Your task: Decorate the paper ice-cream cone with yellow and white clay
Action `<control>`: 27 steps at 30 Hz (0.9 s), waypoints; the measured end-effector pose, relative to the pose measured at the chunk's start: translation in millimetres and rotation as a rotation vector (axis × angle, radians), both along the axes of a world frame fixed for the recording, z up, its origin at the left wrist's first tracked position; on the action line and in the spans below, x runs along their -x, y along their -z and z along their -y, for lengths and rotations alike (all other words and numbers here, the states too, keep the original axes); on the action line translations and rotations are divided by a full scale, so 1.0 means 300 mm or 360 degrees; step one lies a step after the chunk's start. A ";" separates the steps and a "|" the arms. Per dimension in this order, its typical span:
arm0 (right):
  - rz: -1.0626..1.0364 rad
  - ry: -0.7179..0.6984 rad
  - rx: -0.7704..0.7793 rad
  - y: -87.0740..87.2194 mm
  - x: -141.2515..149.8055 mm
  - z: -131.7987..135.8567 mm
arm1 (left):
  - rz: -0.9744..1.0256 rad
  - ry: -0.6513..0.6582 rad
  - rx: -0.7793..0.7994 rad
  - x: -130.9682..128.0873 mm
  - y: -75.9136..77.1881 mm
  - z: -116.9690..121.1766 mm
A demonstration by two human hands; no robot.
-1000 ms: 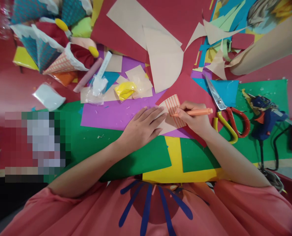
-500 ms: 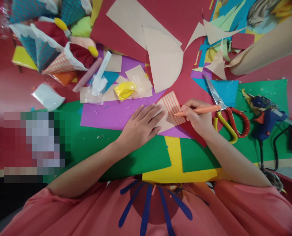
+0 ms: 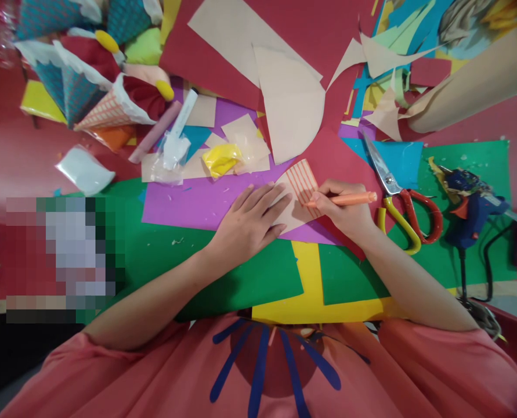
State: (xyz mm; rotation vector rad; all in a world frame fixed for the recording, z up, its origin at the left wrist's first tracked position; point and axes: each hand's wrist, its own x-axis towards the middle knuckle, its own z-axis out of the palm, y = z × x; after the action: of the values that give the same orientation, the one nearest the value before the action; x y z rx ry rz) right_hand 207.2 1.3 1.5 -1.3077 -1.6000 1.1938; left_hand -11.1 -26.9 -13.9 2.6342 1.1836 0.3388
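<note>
My left hand (image 3: 256,219) lies flat with its fingers spread, pressing on a beige piece of paper or foam sheet (image 3: 289,217). Orange stripes run across the piece's right part, with a few lines crossing them near its lower right edge. An orange marker (image 3: 349,199) is pinched in my right hand (image 3: 347,215), its tip against the striped area. Beneath the beige piece are a purple sheet (image 3: 188,206) and a red sheet (image 3: 340,157). The right hand covers the piece's right corner.
Scissors (image 3: 393,186) lie open-bladed right of my right hand, with a blue glue gun (image 3: 467,217) and its cord beyond. Decorated cones (image 3: 105,107), a white marker (image 3: 184,116) and a yellow clay packet (image 3: 221,159) are at left. A beige roll (image 3: 471,81) stands far right.
My right hand and the orange marker have shifted left across the striped piece. The left hand stays in place.
</note>
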 end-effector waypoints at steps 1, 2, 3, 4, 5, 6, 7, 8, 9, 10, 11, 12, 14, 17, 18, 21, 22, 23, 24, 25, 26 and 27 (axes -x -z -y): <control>0.0004 0.0003 0.0006 -0.001 0.000 -0.001 | 0.0003 -0.0002 0.0006 0.000 0.000 0.000; 0.0010 0.0005 0.0015 -0.003 0.001 -0.001 | 0.0005 -0.0002 0.0007 0.001 0.001 0.000; 0.0015 0.0007 0.0026 -0.005 0.002 -0.001 | 0.0004 0.0000 0.0005 0.001 0.001 0.000; 0.0018 0.0009 0.0039 -0.007 0.003 -0.001 | 0.0003 0.0003 0.0001 0.001 0.001 0.000; 0.0020 0.0012 0.0050 -0.009 0.004 -0.001 | 0.0003 0.0004 -0.0001 0.002 0.000 0.000; 0.0024 0.0015 0.0062 -0.011 0.005 0.000 | 0.0004 0.0005 0.0001 0.002 0.000 -0.001; 0.0029 0.0018 0.0074 -0.013 0.006 0.000 | 0.0007 0.0005 0.0008 0.002 0.000 -0.001; 0.0035 0.0017 0.0091 -0.015 0.007 0.001 | 0.0009 0.0003 0.0019 0.002 -0.001 -0.001; 0.0039 0.0012 0.0111 -0.016 0.007 0.001 | 0.0012 0.0001 0.0031 0.002 -0.001 -0.001; 0.0040 0.0003 0.0131 -0.016 0.007 0.001 | 0.0015 0.0000 0.0040 0.001 -0.001 -0.001; 0.0038 -0.0008 0.0146 -0.016 0.007 0.001 | 0.0015 0.0000 0.0050 0.001 -0.001 -0.001; 0.0034 -0.0017 0.0157 -0.015 0.006 0.001 | 0.0015 -0.0002 0.0057 0.001 -0.001 -0.001; 0.0037 -0.0032 0.0166 -0.013 0.005 0.000 | 0.0012 -0.0006 0.0071 -0.001 -0.001 -0.001; 0.0077 -0.0052 0.0163 -0.009 0.004 -0.001 | 0.0014 -0.0010 0.0088 -0.001 -0.002 0.000; 0.0091 -0.0060 0.0161 -0.008 0.004 -0.002 | 0.0015 -0.0010 0.0092 -0.001 -0.002 0.000; 0.0136 -0.0082 0.0137 -0.004 0.004 -0.001 | 0.0016 -0.0008 0.0073 0.001 0.000 0.001; 0.0156 -0.0088 0.0122 -0.003 0.003 -0.001 | 0.0015 -0.0004 0.0056 0.001 0.000 0.001; 0.0177 -0.0096 0.0106 -0.002 0.001 0.000 | 0.0015 -0.0002 0.0039 0.002 0.001 0.002; 0.0194 -0.0107 0.0095 -0.001 0.000 0.000 | 0.0015 -0.0001 0.0027 0.002 0.001 0.001; 0.0208 -0.0119 0.0089 -0.001 -0.002 0.000 | 0.0014 0.0000 0.0024 0.002 0.001 0.001; 0.0217 -0.0132 0.0087 0.000 -0.004 0.000 | 0.0012 0.0000 0.0028 0.002 0.001 0.001; 0.0219 -0.0146 0.0088 0.000 -0.006 0.000 | 0.0010 0.0000 0.0034 0.002 0.000 0.001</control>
State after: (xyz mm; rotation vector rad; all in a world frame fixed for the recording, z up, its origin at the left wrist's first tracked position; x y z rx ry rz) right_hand 208.9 1.4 1.5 -1.3907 -1.7529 1.2336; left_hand -11.7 -27.2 -13.9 2.6132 1.1787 0.3321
